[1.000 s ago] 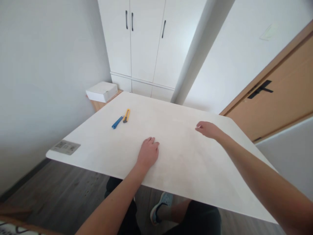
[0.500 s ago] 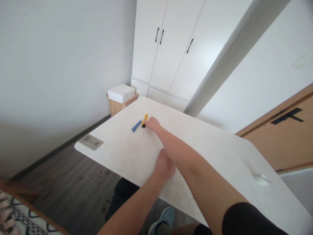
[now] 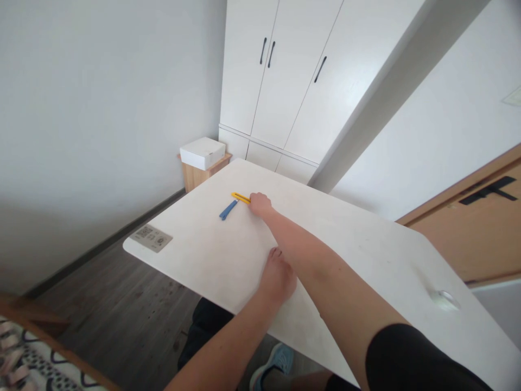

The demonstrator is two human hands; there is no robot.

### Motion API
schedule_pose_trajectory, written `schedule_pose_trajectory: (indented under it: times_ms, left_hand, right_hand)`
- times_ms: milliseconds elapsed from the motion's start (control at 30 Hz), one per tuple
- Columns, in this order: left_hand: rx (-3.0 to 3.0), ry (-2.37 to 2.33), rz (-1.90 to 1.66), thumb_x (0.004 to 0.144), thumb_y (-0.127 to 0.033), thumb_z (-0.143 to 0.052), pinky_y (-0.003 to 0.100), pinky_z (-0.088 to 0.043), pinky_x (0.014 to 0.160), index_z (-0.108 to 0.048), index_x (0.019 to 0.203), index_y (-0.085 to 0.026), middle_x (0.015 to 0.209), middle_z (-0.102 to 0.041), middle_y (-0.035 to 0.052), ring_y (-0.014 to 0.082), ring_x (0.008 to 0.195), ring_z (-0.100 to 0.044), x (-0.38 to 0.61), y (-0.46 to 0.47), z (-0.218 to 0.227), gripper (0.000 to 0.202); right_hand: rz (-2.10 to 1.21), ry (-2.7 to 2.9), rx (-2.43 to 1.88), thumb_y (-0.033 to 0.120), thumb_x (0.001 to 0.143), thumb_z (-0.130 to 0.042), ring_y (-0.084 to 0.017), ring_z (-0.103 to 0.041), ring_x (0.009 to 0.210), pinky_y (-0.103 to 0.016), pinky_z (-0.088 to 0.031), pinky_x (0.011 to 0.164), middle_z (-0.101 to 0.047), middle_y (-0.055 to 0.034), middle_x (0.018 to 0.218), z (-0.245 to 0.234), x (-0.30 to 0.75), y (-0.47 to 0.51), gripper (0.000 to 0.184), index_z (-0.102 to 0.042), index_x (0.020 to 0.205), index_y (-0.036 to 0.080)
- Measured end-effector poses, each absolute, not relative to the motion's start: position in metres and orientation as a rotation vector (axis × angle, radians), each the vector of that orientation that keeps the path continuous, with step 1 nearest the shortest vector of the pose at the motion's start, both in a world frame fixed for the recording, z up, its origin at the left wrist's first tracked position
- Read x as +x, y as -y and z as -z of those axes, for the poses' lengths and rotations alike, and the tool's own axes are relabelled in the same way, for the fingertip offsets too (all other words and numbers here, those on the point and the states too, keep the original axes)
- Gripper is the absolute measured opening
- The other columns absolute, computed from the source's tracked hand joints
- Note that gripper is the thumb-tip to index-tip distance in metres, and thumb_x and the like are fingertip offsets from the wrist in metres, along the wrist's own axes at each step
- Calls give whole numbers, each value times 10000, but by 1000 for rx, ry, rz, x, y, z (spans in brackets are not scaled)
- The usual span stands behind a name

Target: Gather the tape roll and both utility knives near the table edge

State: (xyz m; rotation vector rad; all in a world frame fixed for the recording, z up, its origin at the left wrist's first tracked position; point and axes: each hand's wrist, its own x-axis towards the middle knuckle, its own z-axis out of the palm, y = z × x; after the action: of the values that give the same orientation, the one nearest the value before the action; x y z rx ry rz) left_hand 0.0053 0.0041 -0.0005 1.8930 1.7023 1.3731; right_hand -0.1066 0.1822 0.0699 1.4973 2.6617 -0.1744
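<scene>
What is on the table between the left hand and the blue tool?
Nothing: in the head view, bare table lies between the left hand and the blue tool.

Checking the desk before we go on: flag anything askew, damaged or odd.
Nothing stands out. The right hand grips the yellow cutter beside the blue cutter; the left hand rests flat on the white table.

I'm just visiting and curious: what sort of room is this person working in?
Probably a room in a home, perhaps a bedroom or study. A white built-in wardrobe fills the far wall, a wooden door stands at right, and the person sits at a plain white table.
</scene>
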Motion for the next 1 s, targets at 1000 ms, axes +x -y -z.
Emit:
schedule_pose_trajectory:
  times_ms: [1000]
  left_hand:
    - [2381,-2003,-863,954,-207,-436,450,-455,1156,-773,1141,-139,1287,-710,170,285,1253,-630,-14,-6,11,391]
  right_hand:
    - [-73,-1907,2307,162,923,-581,-285,-637,1201,-361,-489,937,-649,-167,1364,-66,524,-84,490,-608,1411,194]
